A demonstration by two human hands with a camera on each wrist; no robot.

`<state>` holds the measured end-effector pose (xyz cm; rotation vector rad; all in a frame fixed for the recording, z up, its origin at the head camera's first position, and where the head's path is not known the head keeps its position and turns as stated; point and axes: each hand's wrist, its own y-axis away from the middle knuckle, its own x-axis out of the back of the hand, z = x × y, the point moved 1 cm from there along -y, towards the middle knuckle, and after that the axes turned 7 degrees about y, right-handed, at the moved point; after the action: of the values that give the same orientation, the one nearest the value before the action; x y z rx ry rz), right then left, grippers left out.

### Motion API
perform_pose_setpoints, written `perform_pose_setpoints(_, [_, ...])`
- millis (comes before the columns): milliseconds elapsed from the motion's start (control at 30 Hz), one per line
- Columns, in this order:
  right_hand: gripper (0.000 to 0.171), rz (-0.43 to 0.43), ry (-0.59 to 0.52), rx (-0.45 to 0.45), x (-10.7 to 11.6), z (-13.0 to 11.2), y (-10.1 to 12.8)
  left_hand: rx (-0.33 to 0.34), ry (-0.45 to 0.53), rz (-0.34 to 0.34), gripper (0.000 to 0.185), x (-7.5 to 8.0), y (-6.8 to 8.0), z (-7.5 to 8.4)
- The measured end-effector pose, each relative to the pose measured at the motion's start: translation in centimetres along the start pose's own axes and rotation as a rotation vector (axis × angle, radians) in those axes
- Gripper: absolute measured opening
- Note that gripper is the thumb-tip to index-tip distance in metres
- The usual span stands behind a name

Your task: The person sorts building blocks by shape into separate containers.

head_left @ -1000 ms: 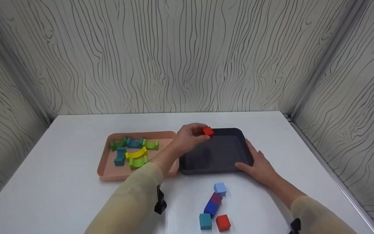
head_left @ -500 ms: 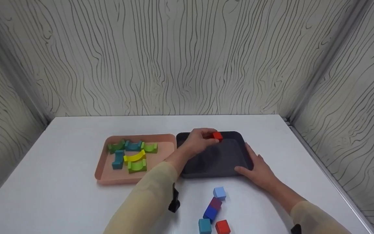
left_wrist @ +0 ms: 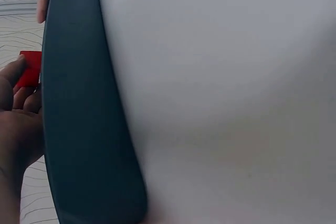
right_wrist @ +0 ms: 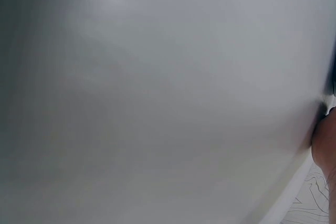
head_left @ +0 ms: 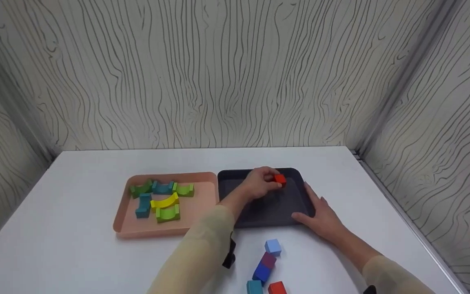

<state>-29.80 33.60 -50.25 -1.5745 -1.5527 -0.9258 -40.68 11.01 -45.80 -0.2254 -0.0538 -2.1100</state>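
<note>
On my head view, the left hand (head_left: 259,183) reaches in from the lower middle and pinches a red cube (head_left: 280,180) between thumb and fingertips, the gap only as wide as the cube. I see that cube over the upper right part of the dark tray (head_left: 267,212); whether it touches the tray floor I cannot tell. The right hand (head_left: 324,218), right of centre, has its fingers spread, straight along the tray's right edge, with its thumb at the lower right corner.

Against half a second ago, the left hand and its cube have shifted rightward and farther in from the tray's back rim. The right hand has stayed at its edge, and my whole view has slid slightly.

At frame left, the pink tray (head_left: 200,196) holds arched blocks, among them a yellow arch (head_left: 165,202). At lower centre I see a light blue cube (head_left: 273,247) and a teal cube (head_left: 254,287).
</note>
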Motion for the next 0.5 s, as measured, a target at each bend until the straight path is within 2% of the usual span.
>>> perform_pose_setpoints(267, [0.112,-0.003,0.000,-0.010,-0.1,0.0,0.1,0.012,-0.104,0.004,0.031,-0.8,-0.7,-0.9])
perform_pose_setpoints(500, [0.111,0.007,-0.003,0.001,-0.1,0.0,0.1,0.028,-0.100,0.011,0.029,-0.9,-0.9,-1.3])
